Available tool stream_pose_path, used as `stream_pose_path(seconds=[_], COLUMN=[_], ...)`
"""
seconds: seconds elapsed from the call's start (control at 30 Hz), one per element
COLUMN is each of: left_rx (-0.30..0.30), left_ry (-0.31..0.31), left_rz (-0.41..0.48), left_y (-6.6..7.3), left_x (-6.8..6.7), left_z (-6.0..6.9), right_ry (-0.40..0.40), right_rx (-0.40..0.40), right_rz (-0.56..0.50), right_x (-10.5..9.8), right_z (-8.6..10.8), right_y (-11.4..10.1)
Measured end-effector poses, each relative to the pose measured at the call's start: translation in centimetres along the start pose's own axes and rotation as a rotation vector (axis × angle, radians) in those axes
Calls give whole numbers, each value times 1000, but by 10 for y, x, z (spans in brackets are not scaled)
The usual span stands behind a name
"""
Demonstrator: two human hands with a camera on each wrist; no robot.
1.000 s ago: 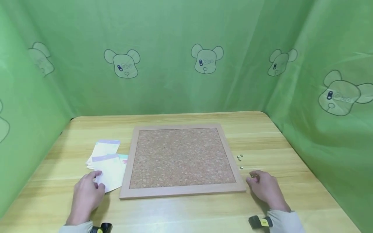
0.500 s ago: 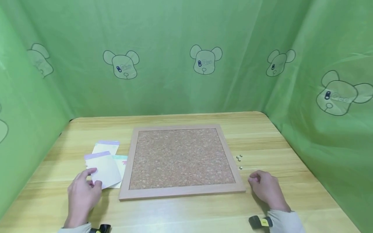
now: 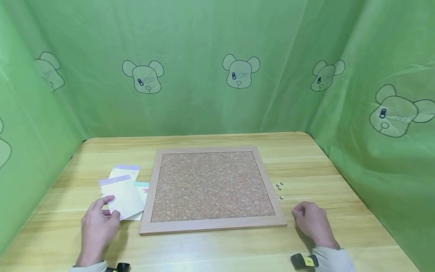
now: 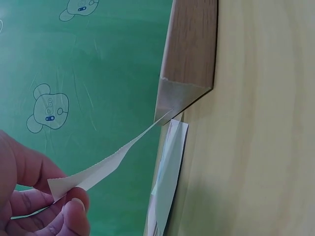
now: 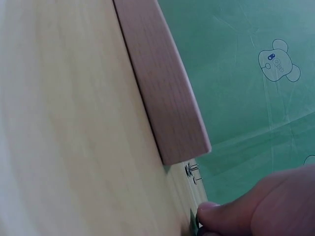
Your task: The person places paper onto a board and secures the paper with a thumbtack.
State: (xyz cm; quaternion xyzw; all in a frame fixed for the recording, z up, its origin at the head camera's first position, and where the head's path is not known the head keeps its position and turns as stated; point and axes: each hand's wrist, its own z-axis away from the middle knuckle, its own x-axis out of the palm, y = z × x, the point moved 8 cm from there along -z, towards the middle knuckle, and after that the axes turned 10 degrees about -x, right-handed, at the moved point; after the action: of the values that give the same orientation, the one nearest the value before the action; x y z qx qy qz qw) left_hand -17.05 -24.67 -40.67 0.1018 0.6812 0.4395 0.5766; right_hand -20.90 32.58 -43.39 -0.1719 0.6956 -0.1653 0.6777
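Note:
My left hand (image 3: 98,224) pinches a white note sheet (image 3: 124,196) with a purple top band, thumb and fingers at its lower left. In the left wrist view, the sheet (image 4: 101,169) is raised and bends toward the board's corner. Beneath it, more note sheets (image 3: 126,172) lie on the table, one with a teal edge and pink print. To the right of the board, my right hand (image 3: 312,223) stays low, thumb and index fingertip together on a thumbtack, mostly hidden; only a dark edge shows in the right wrist view. Several loose thumbtacks (image 3: 279,186) lie beyond that hand.
A wood-framed cork board (image 3: 212,185) lies flat mid-table, between my hands. Its raised frame (image 5: 167,98) stands near the right hand. The wooden table (image 3: 210,253) is bordered at the back and sides by green curtains (image 3: 190,109) with bear drawings.
My left hand has shifted slightly left with the sheet, uncovering more of the teal-edged note. The right hand has barely moved; the gold glint between its fingers no longer shows in the head view.

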Motion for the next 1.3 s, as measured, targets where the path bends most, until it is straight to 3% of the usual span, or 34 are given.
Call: stream_pose_path(seconds=[0.47, 0.7, 0.93, 1.3], left_rx=[-8, -16, -22, -21], left_ry=[12, 39, 61, -27], left_rz=[43, 93, 137, 202], left_y=[1, -1, 2, 7], left_x=[4, 1, -2, 7], left_z=[2, 3, 3, 5], right_ry=[-4, 28, 63, 103], right_rx=[-31, -59, -36, -70], right_rz=[-37, -55, -102, -133], right_x=[-2, -4, -4, -6], right_z=[1, 1, 3, 5], right_y=[-5, -11, -14, -23])
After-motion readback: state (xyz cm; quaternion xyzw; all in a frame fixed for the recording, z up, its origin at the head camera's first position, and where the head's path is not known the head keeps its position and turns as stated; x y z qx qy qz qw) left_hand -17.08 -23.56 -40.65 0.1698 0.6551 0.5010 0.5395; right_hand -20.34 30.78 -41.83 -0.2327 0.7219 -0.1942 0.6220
